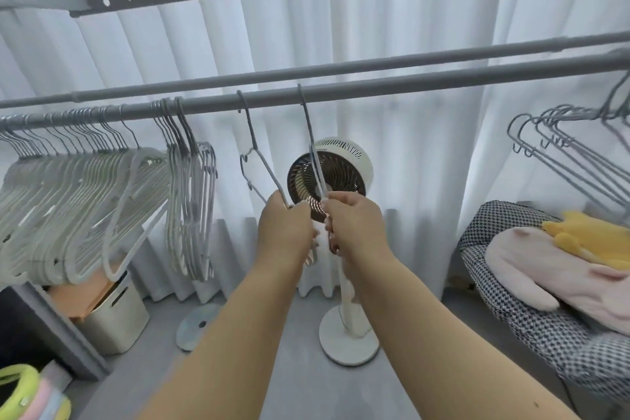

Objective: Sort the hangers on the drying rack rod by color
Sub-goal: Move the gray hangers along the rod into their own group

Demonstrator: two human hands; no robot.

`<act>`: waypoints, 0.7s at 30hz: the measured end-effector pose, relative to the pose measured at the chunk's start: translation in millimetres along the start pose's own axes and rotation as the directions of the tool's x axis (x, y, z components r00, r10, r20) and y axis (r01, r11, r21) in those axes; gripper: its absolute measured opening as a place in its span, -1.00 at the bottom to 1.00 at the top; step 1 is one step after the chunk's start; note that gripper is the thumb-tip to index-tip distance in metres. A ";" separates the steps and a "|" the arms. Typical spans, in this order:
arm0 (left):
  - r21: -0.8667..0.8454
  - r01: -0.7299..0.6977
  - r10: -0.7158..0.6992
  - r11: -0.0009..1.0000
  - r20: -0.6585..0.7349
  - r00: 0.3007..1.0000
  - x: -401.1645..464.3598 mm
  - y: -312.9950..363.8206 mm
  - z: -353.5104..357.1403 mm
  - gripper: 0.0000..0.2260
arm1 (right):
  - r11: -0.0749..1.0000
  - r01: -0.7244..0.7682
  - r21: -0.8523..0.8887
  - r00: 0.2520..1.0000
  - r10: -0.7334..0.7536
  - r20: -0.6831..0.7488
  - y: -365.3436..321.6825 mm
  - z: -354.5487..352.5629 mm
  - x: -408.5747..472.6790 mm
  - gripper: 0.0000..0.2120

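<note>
While both arms reach up toward the grey metal drying rack rod [375, 87], each hand grips one hanger; the left hand [284, 232] has its fingers curled round the lower part of a grey wire hanger [254, 143] whose hook sits over the rod left of centre; the right hand [354, 227] is closed round the lower part of a second grey hanger [312, 147], seen nearly edge-on, whose hook sits on the rod just to the right of the first; the two hands are close together, nearly touching, below the rod. On the rod's left stretch hangs a dense row of pale whitish hangers [75, 215]; just right of that row hangs a tighter bunch of grey hangers [192, 208], apart from the two held ones. At the far right a further cluster of grey hangers [572, 147] hangs tilted from the rod. Behind the hands stands a white pedestal fan [329, 177] on the grey floor, before white pleated curtains [426, 153]. Lower right lies a black-and-white houndstooth cushion [531, 314] bearing pink and yellow soft items; lower left stands a cream storage bin [116, 317].
</note>
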State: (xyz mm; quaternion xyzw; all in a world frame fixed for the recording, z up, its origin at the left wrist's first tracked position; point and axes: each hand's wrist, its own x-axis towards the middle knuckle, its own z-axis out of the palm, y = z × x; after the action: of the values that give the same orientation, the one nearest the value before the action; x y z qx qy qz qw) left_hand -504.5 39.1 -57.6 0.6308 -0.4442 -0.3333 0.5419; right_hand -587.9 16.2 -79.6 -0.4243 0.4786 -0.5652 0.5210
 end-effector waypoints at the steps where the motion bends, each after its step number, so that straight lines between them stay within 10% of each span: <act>1: 0.008 -0.021 0.021 1.000 -0.005 1.000 -4.3 1.5 6.1 -0.89 | 1.000 0.021 -0.005 1.000 -0.022 -0.013 -2.1 -9.2 0.1 -0.82; 21: 0.204 -0.316 0.284 0.927 0.170 0.944 -81.8 36.0 161.4 -0.62 | 0.975 0.135 -0.177 0.912 -0.192 -0.362 -39.3 -198.1 -5.8 -0.70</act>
State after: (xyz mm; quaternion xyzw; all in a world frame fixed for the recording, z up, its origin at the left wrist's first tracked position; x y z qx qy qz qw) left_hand -688.6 51.3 -58.1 0.5890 -0.6072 -0.2358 0.4783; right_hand -788.3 41.5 -76.8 -0.3838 0.5732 -0.6408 0.3370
